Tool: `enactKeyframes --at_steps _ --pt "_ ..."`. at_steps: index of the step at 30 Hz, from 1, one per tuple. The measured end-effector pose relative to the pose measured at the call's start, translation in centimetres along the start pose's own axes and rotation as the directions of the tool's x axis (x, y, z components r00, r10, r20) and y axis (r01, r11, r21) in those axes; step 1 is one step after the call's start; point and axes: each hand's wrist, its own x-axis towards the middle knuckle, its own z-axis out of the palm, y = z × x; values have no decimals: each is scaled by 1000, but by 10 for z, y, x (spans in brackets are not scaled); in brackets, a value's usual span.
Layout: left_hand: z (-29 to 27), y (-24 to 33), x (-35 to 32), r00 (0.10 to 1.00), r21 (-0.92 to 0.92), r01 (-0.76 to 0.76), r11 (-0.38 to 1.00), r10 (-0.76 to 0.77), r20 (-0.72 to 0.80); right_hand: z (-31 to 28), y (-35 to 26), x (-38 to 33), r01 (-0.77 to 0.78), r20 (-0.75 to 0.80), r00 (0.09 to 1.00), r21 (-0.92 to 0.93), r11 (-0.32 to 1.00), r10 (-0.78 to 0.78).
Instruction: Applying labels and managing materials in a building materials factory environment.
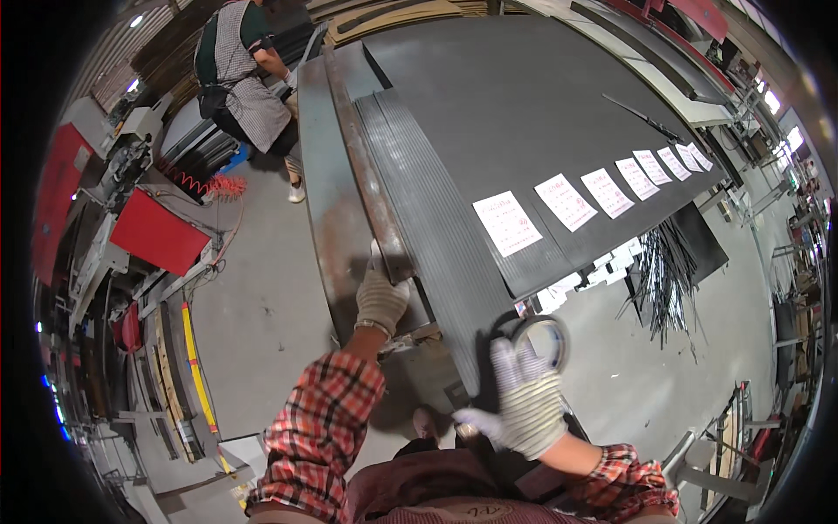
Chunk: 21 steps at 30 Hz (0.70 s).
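My left hand [381, 301], in a ribbed pale work glove, is closed round the near end of a long rusty metal bar [360, 157]. The bar runs away from me along the left side of the worktable [325, 210]. Right beside it lie long dark ridged strips [428, 192], their near ends jutting over the table edge. My right hand [528, 402], gloved too, is spread open with nothing visible in it. It is slightly blurred and hovers by the near end of the strips. A ring-shaped roll, apparently tape [562, 342], is just beyond its fingertips.
A large dark sheet [524, 96] carries a row of white printed labels [508, 224] and a long thin black tool [642, 116]. Thin dark strips [665, 271] hang at its near edge. Another person [244, 79] in a checked apron stands far left. Red machinery [157, 231] stands left.
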Motion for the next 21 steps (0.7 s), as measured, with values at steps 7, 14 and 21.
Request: enactKeyframes --at_steps 7,14,21 --pt "27 6 -53 989 -85 9 996 -21 -143 36 -4 -2 60 51 997 -177 982 -52" --pt "-36 57 -123 924 -411 -332 849 206 -322 -23 4 5 83 -44 996 357 930 -72" --pt "-97 92 -136 861 -758 162 632 285 421 -83 20 80 20 581 571 697 717 -580"
